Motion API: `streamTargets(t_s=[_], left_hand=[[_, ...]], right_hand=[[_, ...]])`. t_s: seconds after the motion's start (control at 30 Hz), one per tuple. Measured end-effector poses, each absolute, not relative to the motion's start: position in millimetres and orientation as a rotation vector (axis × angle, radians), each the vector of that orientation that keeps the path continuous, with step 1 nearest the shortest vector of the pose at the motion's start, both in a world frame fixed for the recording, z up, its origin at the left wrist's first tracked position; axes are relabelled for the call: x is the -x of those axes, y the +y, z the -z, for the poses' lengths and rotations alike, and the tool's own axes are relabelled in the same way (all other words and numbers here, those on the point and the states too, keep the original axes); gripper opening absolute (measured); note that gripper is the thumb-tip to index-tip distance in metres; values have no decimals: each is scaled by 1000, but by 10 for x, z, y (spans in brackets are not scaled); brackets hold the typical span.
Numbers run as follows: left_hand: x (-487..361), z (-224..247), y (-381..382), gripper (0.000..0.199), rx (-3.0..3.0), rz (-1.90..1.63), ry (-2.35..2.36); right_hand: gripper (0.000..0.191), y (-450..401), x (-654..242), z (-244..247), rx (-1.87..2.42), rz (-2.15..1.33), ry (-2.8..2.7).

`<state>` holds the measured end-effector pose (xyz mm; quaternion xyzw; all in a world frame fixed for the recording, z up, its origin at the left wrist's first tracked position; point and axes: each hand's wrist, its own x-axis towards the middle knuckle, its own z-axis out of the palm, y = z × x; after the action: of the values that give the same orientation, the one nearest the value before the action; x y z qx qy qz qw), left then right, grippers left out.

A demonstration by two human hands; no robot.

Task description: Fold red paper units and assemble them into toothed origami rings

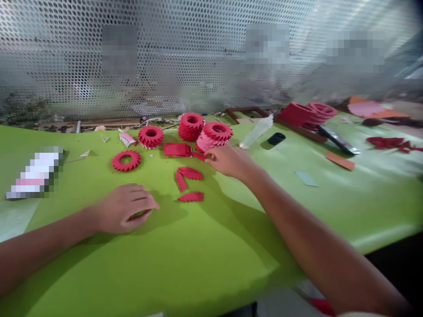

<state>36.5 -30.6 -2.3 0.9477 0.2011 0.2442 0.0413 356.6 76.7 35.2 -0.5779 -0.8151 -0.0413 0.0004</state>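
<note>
My right hand point(228, 160) reaches forward, its thumb and fingers pinched on a small red folded paper piece point(198, 156). Just left of it lies a flat red paper stack point(177, 150). Nearer to me are a V-shaped pair of notched red paper strips point(190, 173) and a single notched strip point(191, 197). My left hand point(127, 209) rests on the green table, fingers curled to the thumb, with nothing visible in them. Beyond it lies a flat red toothed paper ring point(126, 160). Taller ring stacks stand behind: one left point(151, 137), one middle point(191, 126), one right point(218, 131).
A clear glue bottle point(257, 131) and a black cap point(276, 138) lie right of the rings. Farther right are red paper coils point(307, 113), a dark cutter point(339, 140) and an orange paper piece point(340, 161). A perforated metal screen point(185, 57) rises behind the green table point(185, 264).
</note>
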Motion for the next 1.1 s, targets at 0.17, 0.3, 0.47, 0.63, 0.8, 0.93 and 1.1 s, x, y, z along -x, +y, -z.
streamTargets(t_s=[0.17, 0.3, 0.47, 0.63, 0.8, 0.93, 1.1], left_hand=[[-377, 35, -301, 16, -2898, -762, 611], [-382, 30, -302, 16, -2900, -766, 605], [-381, 24, -300, 16, -2901, -770, 603], [-387, 33, -284, 16, -2886, -777, 597], [-401, 80, -252, 17, -2868, -826, 557], [-401, 117, -228, 16, -2855, -860, 543], [-394, 131, -222, 17, -2867, -812, 576]], right_hand=[[33, 764, -3546, -322, 1824, 129, -2559], [30, 777, -3536, -343, 1830, 106, -2565], [28, 793, -3520, -346, 1806, 8, -2576], [26, 762, -3499, -354, 1749, 26, -2644], [30, 787, -3085, -534, 1354, -83, -2557], [32, 1047, -2376, -735, 1092, -283, -2681], [31, 1509, -1568, -852, 1188, -349, -2710]])
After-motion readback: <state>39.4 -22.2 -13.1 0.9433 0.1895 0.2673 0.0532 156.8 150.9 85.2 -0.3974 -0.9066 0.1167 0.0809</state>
